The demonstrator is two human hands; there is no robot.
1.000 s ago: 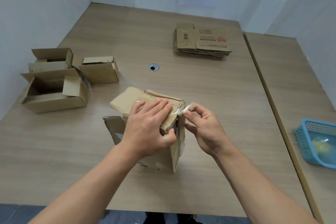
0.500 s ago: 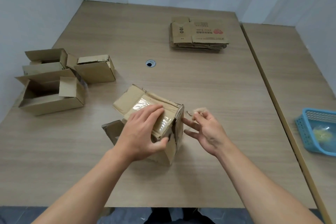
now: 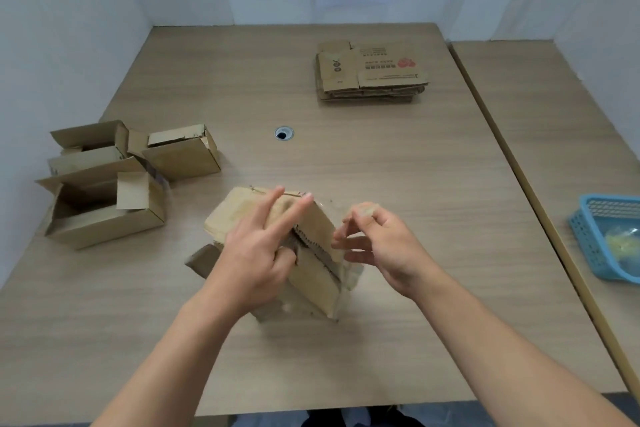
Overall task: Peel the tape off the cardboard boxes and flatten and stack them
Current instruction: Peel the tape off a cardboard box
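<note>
Two hands meet at a box [image 3: 313, 288] standing mid-desk [image 3: 381, 166]. The left hand [image 3: 256, 250] has a grip on it, two fingers stretched across the top and the thumb hooked at the torn flap edge. The right hand [image 3: 381, 246], just beside the box, pinches a clear, blurred scrap of tape [image 3: 363, 210]. A flat stack [image 3: 370, 73] lies at the far side, open boxes [image 3: 104, 184] at the left.
</note>
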